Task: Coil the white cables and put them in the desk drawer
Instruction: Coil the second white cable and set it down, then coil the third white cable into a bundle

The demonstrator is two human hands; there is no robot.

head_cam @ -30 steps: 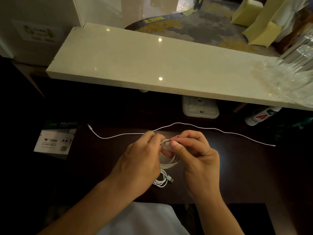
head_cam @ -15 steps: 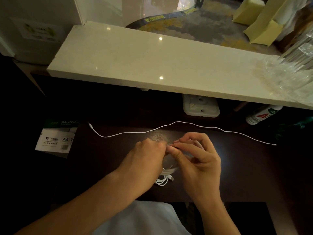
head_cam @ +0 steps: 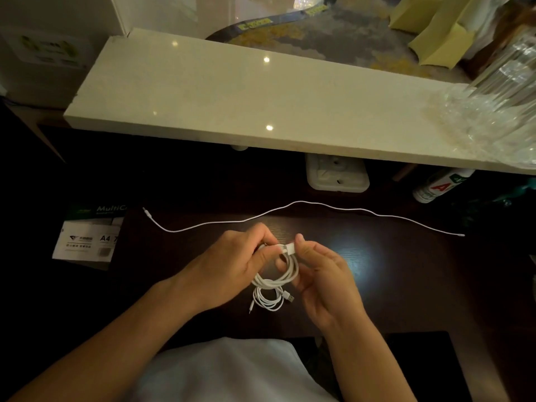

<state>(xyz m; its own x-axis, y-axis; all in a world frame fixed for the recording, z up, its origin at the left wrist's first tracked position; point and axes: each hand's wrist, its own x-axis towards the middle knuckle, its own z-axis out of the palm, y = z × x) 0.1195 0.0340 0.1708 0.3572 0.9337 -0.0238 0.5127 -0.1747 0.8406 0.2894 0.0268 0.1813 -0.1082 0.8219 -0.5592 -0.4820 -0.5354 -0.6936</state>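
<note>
Both forearms are reaching in from the near edge of the table (head_cam: pixel 391 285) and converging in front of the socket (head_cam: pixel 336 177), on the person's side of it. The left hand (head_cam: pixel 232 265) is lying knuckles up, fingers curled, and is pinching the top left of the coiled cable (head_cam: pixel 290 278) between thumb and fingertips. The right hand (head_cam: pixel 324 274) is turning its palm toward the left hand; its thumb and forefinger are closing on the white plug (head_cam: pixel 288 248) at the top of the coil, while its other fingers are curling loosely behind the loops.

The coiled cable is hanging between the two hands as an oval, its long axis running from the socket side down toward the person, and the plug is lying crosswise, along the socket's length. A finger is showing through the loop, but I cannot tell whose.

A smaller coil (head_cam: pixel 268 300) is lying flat on the table, nearer the person than the held one, with its metal connector pointing right. A straight cable (head_cam: pixel 301 201) is stretching left to right across the table, between the socket and the hands, touching neither hand.
</note>
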